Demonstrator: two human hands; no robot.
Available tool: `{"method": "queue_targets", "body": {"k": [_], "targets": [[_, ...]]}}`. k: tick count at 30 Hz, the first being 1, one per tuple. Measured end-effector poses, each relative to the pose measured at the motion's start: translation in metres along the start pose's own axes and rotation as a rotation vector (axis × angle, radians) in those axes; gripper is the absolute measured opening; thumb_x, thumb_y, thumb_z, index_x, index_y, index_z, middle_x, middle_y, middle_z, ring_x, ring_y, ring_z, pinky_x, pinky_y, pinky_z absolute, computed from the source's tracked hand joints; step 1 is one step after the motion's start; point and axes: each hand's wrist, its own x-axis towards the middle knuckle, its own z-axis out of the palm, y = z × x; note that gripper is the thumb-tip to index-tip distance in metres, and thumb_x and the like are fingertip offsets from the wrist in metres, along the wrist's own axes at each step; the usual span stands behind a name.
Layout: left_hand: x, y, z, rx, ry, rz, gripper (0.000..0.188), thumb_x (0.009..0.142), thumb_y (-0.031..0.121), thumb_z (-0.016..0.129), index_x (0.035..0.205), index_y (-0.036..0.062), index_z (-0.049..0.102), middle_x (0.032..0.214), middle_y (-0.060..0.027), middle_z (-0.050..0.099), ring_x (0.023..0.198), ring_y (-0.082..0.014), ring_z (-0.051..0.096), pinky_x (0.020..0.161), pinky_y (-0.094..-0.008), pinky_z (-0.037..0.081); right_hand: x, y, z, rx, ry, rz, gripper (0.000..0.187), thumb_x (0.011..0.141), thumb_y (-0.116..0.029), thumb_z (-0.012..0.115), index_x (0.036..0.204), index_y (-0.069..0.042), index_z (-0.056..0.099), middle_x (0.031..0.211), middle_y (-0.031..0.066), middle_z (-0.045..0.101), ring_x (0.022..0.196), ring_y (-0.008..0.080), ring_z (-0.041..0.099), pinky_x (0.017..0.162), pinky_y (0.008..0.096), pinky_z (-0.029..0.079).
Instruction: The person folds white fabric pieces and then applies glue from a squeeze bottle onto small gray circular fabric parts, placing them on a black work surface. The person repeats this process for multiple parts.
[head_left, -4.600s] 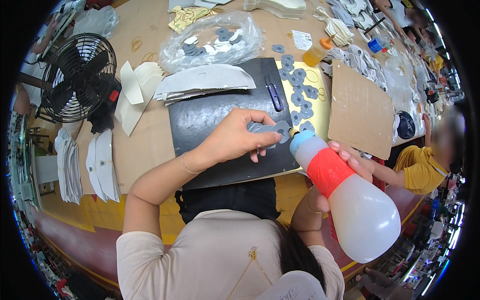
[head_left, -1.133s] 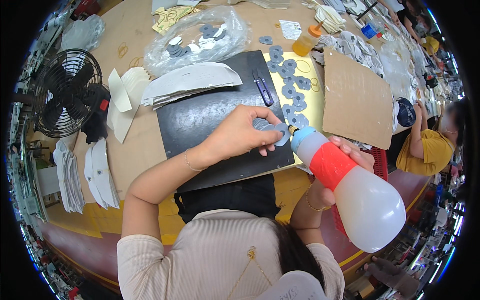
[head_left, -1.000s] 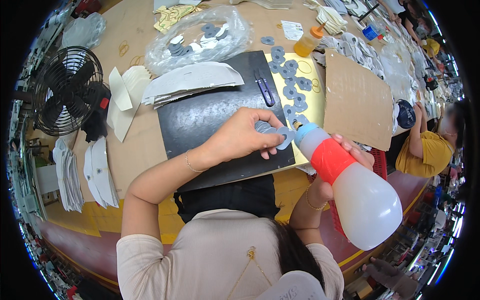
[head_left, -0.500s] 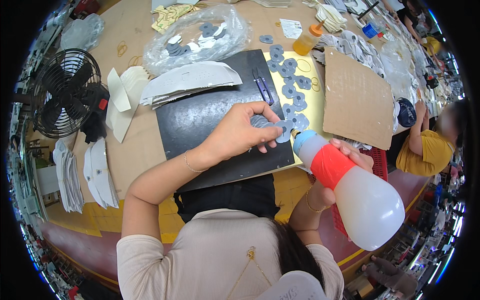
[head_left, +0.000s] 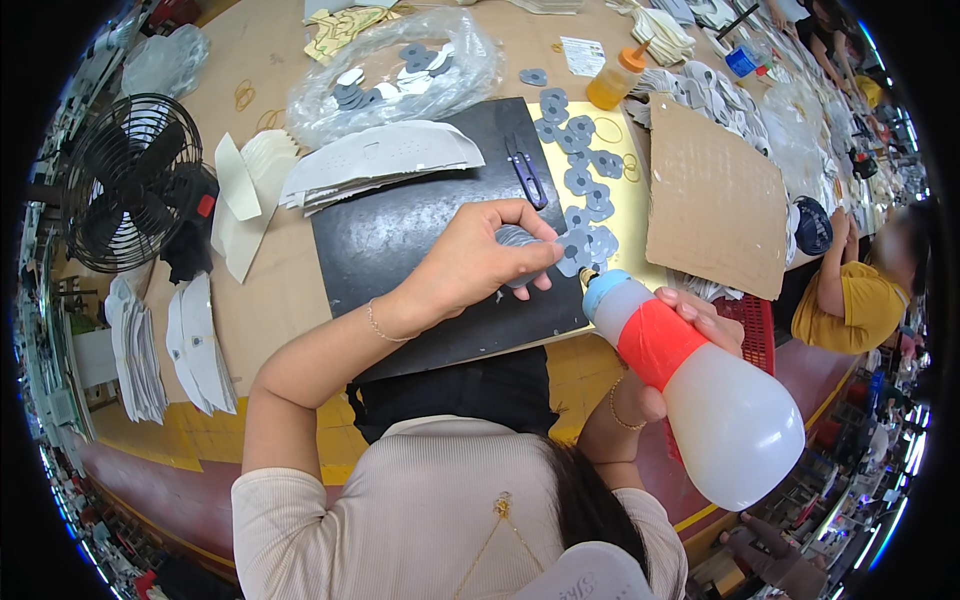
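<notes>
My left hand (head_left: 465,262) is curled round a stack of grey scalloped pieces (head_left: 514,238), thumb and index finger nearly meeting above a black board (head_left: 400,240). Tilted in my right hand (head_left: 714,322) is a white squeeze bottle (head_left: 735,425) with a red band and a light blue cap. Its narrow dark tip points up and left, close to a grey scalloped piece (head_left: 573,252) just beyond my left fingertips. More such pieces (head_left: 578,181), each with a darker centre mark, lie in a loose column on a yellow sheet (head_left: 630,230).
Purple thread snips (head_left: 528,178) and stacked white panels (head_left: 385,162) rest on the board. Behind are a plastic bag of pieces (head_left: 390,75) and an orange-capped bottle (head_left: 614,80). Cardboard (head_left: 715,200) lies right, a black fan (head_left: 130,185) stands left. A person in yellow (head_left: 850,305) sits at right.
The grey piece that was at my left fingertips now lies on the yellow sheet, just up and right of them. The bottle has shifted slightly left and down in my right hand.
</notes>
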Motion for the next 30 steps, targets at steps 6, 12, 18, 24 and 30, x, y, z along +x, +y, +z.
{"method": "queue_targets", "body": {"k": [6, 12, 18, 24, 30], "targets": [[0.001, -0.004, -0.003, -0.068, 0.019, 0.043, 0.013, 0.082, 0.009, 0.066, 0.085, -0.0022, 0.060, 0.079, -0.0069, 0.059, 0.061, -0.0118, 0.060, 0.050, -0.0218, 0.046, 0.001, 0.001, -0.008, 0.013, -0.009, 0.012, 0.085, 0.067, -0.052, 0.076, 0.117, 0.009, 0.042, 0.102, 0.0183, 0.052, 0.090, 0.0318, 0.063, 0.074, 0.0353, 0.056], [0.002, -0.008, 0.000, 0.058, 0.041, 0.085, 0.015, 0.082, 0.012, 0.067, 0.083, -0.0030, 0.064, 0.067, -0.0026, 0.057, 0.053, -0.0070, 0.052, 0.046, -0.0202, 0.041, 0.005, -0.012, 0.016, 0.074, 0.195, 0.069, 0.083, 0.068, -0.052, 0.076, 0.116, 0.008, 0.043, 0.102, 0.0182, 0.052, 0.090, 0.0320, 0.062, 0.076, 0.0355, 0.056], [0.001, -0.008, 0.008, 0.117, 0.082, 0.130, 0.017, 0.081, 0.014, 0.069, 0.082, -0.0021, 0.066, 0.068, -0.0014, 0.057, 0.052, -0.0055, 0.050, 0.046, -0.0199, 0.040, 0.004, -0.004, 0.016, 0.042, 0.092, 0.019, 0.084, 0.068, -0.051, 0.077, 0.116, 0.009, 0.042, 0.101, 0.0180, 0.052, 0.089, 0.0309, 0.062, 0.076, 0.0344, 0.055], [0.005, -0.007, 0.009, 0.157, 0.092, 0.103, 0.018, 0.082, 0.016, 0.068, 0.082, -0.0012, 0.066, 0.065, -0.0002, 0.056, 0.050, -0.0050, 0.049, 0.045, -0.0197, 0.038, -0.002, -0.011, 0.010, 0.115, 0.081, 0.113, 0.083, 0.067, -0.052, 0.077, 0.114, 0.008, 0.044, 0.101, 0.0166, 0.053, 0.089, 0.0293, 0.062, 0.076, 0.0348, 0.055], [0.061, 0.018, -0.015, 0.498, 0.129, 0.205, 0.025, 0.080, 0.025, 0.066, 0.083, 0.0000, 0.069, 0.059, -0.0018, 0.057, 0.047, -0.0076, 0.049, 0.043, -0.0245, 0.040, -0.013, -0.012, 0.004, 0.133, 0.249, 0.228, 0.083, 0.066, -0.060, 0.072, 0.110, 0.005, 0.045, 0.097, 0.0151, 0.052, 0.089, 0.0285, 0.062, 0.077, 0.0353, 0.054]]}}
